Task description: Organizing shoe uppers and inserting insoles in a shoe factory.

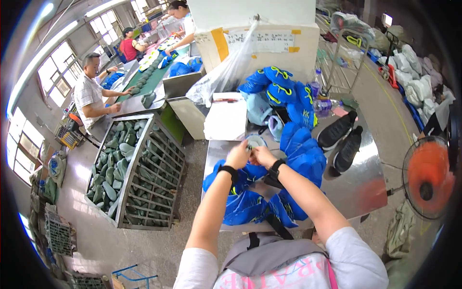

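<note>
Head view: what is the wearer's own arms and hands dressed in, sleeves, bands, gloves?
Both forearms are bare, with short white sleeves at the shoulders. The left hand and right hand wear no gloves. Each wrist carries a black band; the right one looks like a watch.

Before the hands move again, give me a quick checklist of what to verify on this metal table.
1. Both hands meet over the table: left hand and right hand touch. Ok.
2. What they pinch: too small to identify. Cannot tell.
3. Grip on it: fingers curled together, details hidden. Cannot tell.
4. Blue shoe uppers within reach, piled beside the hands. Ok.
5. Bare table space near the black shoes. Ok.
6. Plastic bottle lying at the table's far side, apart from the hands. Ok.
</note>
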### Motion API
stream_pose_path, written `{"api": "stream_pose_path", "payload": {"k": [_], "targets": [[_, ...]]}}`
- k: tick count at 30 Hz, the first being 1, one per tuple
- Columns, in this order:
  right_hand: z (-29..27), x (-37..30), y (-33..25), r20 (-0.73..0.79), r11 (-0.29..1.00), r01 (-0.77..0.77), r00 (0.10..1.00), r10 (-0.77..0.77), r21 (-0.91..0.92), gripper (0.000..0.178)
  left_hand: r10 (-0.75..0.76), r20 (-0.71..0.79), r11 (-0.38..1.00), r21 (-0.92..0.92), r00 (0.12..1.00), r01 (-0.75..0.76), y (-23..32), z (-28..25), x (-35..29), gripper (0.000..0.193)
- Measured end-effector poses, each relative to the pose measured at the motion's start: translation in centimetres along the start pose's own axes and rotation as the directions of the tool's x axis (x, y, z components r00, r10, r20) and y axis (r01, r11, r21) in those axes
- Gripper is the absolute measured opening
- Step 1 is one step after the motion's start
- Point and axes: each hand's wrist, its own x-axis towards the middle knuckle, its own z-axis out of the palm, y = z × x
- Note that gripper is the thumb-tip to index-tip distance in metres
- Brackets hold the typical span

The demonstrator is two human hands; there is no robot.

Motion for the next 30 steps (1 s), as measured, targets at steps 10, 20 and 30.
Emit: {"api": "stream_pose_path", "payload": {"k": [10,20,30], "targets": [[1.5,-8.4,-11.5,0.243,0.938,0.337,0.919,-0.310,-0.077,0.030,-0.145,0.295,0.936,0.351,0.945,0.034,-0.2,0.8,-0.1,0.037],[0.4,-24.4,-14.5,0.749,0.568,0.823,0.383,-0.541,-0.011,0.017,-0.193,0.337,0.860,0.510,0.922,-0.006,-2.5,1.6,0.7,0.031],[-5.8,-27.4,1.2,0.377,0.138,0.417,0.893,-0.247,-0.898,0.064,-0.391,-0.136,0.717,-0.665,0.910,0.208,-1.4,-11.0,-9.8,0.018]]}}
